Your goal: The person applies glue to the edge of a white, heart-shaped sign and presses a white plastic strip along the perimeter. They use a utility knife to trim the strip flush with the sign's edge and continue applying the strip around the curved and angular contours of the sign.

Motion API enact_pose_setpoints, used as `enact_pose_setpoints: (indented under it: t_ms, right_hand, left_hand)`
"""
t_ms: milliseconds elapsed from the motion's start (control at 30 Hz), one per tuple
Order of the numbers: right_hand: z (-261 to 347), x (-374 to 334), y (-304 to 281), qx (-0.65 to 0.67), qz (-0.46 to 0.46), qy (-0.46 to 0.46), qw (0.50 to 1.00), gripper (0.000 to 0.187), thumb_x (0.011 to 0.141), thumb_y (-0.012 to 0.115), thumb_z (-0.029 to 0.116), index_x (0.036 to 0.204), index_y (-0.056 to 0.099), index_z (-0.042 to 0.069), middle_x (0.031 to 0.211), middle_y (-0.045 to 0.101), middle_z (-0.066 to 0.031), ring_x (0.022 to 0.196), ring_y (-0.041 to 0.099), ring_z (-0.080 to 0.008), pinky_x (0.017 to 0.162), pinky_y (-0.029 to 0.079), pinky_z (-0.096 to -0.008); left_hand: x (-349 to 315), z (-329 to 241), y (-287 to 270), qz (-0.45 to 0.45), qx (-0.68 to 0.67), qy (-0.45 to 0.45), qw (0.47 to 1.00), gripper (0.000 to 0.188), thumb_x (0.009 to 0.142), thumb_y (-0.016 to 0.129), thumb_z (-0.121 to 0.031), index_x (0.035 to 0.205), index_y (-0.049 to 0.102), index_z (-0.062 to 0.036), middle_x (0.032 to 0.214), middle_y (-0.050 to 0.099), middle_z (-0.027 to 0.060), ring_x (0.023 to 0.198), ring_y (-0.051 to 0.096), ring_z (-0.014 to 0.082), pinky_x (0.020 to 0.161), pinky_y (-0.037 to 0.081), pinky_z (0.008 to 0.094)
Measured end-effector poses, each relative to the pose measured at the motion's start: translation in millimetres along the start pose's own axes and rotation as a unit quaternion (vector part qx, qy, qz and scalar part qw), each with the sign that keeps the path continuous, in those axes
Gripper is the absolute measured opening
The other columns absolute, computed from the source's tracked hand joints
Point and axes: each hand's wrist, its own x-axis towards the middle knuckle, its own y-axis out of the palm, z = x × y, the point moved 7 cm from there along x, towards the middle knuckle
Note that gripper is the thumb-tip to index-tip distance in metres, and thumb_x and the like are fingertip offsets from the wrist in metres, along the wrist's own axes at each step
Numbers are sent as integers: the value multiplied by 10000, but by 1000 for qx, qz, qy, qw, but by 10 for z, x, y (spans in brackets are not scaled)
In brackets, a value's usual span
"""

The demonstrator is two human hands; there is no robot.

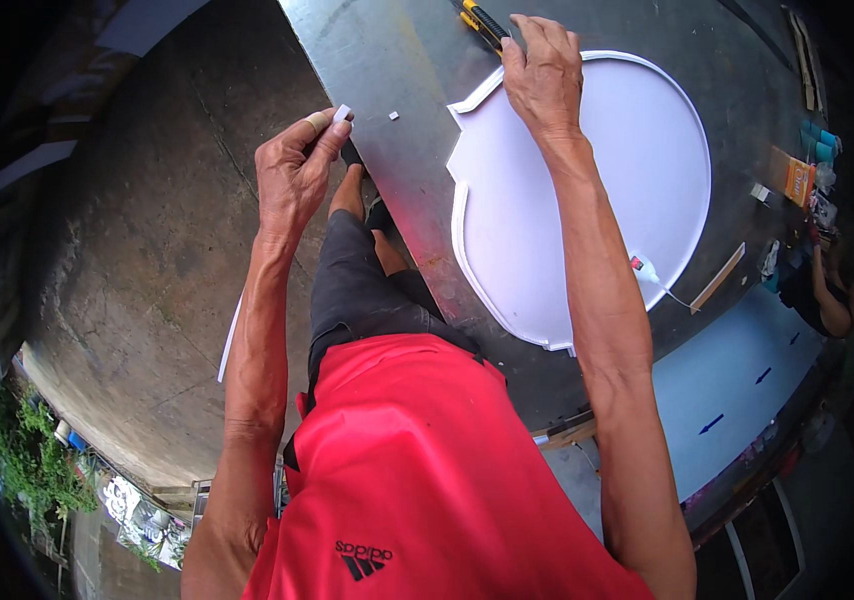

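At far left, a white length (231, 340) shows beside the left forearm; whether it joins the piece above is hidden. The left hand (292, 180) pinches the end of a narrow white strip (343, 113) between thumb and forefinger, by the tabletop's left edge. On the grey tabletop (372, 60), near that edge, lies a small white piece (394, 116). Farther in lies a rounded white panel (637, 140) with raised rim, its notch facing the same edge. The right hand (547, 75), fingers curled, is over the panel's far rim beside a yellow-and-black cutter (485, 25); I cannot tell whether it grips this. A small white bottle (651, 275) rests on the panel; rightward are a brown strip (719, 278) and an orange box (797, 182).
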Motion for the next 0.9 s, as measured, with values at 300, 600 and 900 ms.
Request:
enact_pose_setpoints:
  t_ms: [300,600,900]
  right_hand:
    - [90,-861,218,240,102,259,930,159,831,820,98,951,750,21,873,730,-74,721,691,-155,688,579,-295]
    - [-29,-898,286,255,93,354,895,211,772,891,126,891,745,30,781,735,-42,709,678,-119,674,573,-272]
    - [-51,-1107,119,319,46,376,869,205,871,825,156,996,749,13,865,744,-41,782,677,-107,756,573,-269]
  left_hand:
    - [-145,130,300,60,18,-50,997,338,1001,720,-331,1162,781,-40,776,647,-12,715,548,70,657,475,264]
    - [12,28,658,73,-22,-41,996,283,923,771,-299,1054,792,-50,717,719,106,657,665,144,646,531,323]
    - [253,-267,949,44,141,89,985,258,870,819,-294,999,819,-70,773,755,123,679,709,191,669,561,343]
